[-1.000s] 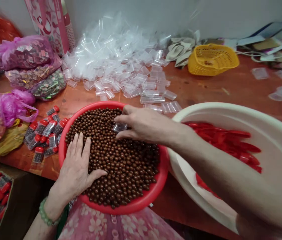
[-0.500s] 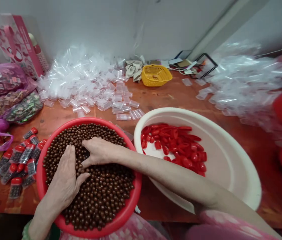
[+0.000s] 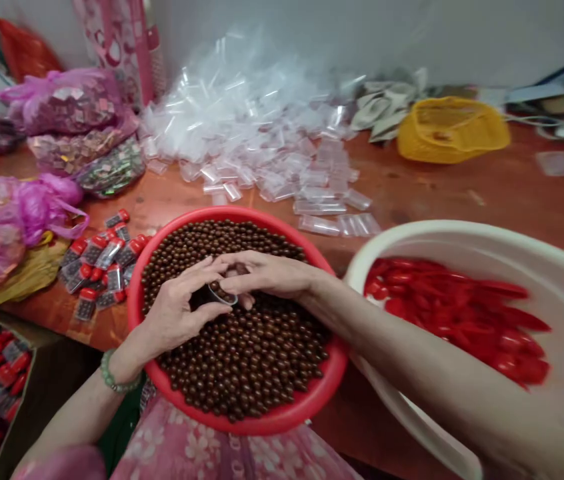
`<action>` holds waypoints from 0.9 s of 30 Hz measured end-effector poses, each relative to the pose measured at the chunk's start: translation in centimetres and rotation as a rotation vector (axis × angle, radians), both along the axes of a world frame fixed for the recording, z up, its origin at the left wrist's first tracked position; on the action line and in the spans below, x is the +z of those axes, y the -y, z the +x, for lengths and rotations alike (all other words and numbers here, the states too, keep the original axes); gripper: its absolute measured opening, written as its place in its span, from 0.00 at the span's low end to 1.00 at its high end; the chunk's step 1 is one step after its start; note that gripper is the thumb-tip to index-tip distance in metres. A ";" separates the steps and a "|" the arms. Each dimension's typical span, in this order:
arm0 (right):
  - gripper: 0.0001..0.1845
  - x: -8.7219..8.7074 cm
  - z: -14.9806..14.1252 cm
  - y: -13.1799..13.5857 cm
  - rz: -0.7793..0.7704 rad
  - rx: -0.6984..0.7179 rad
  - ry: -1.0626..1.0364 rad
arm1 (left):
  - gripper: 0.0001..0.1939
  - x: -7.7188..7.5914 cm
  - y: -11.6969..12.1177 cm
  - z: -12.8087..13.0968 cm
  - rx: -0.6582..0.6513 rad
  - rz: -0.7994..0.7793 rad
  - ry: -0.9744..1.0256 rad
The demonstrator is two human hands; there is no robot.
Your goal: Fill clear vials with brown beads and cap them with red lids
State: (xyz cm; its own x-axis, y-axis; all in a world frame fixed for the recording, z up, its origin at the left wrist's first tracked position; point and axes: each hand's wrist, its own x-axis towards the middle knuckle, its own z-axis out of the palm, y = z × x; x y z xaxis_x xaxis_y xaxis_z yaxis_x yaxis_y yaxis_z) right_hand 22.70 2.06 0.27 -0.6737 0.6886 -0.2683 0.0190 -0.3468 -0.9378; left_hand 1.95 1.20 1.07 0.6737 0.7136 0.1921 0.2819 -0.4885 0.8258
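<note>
A red basin (image 3: pixel 282 421) full of small brown balls (image 3: pixel 252 353) rests at the table's front edge against my lap. Over its middle, my left hand (image 3: pixel 179 310) and my right hand (image 3: pixel 267 275) meet. Together they hold a small clear container (image 3: pixel 221 293) with a few brown balls in it. My left fingers curl around its side; my right fingers pinch over its top. A green bead bracelet sits on my left wrist.
A white basin (image 3: pixel 412 230) with red caps (image 3: pixel 457 313) stands at the right. Filled red-capped containers (image 3: pixel 99 257) lie left of the red basin. A heap of empty clear containers (image 3: pixel 257 127), a yellow basket (image 3: pixel 452 130) and pink bags (image 3: pixel 22 213) lie behind and left.
My left hand has lifted off the balls, where it lay flat. Both hands have come together around the small clear container above the basin's middle. The camera view has swung.
</note>
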 end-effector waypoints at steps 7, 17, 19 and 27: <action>0.28 1.8 0.2 1.0 0.074 -0.053 0.203 | 0.06 1.4 0.7 -0.2 0.125 -0.232 0.155; 0.17 4.3 1.1 3.4 0.602 -0.284 0.599 | 0.09 2.0 0.4 -1.1 0.122 -0.486 0.263; 0.14 5.3 0.7 3.6 0.657 -0.331 0.506 | 0.11 2.1 0.3 -1.2 0.087 -0.579 0.279; 0.12 7.3 -1.5 3.1 0.733 -0.227 0.352 | 0.15 2.3 0.5 -1.7 0.080 -0.570 0.276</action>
State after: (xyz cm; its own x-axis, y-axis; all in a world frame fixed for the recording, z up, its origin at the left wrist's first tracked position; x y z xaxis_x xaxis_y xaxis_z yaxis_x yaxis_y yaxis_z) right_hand 21.16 -1.01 7.56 -0.4587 0.8788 0.1311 0.3556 0.3168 -0.8793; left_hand 0.24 0.71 3.41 0.5937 0.8013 -0.0739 0.0394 0.0628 0.9972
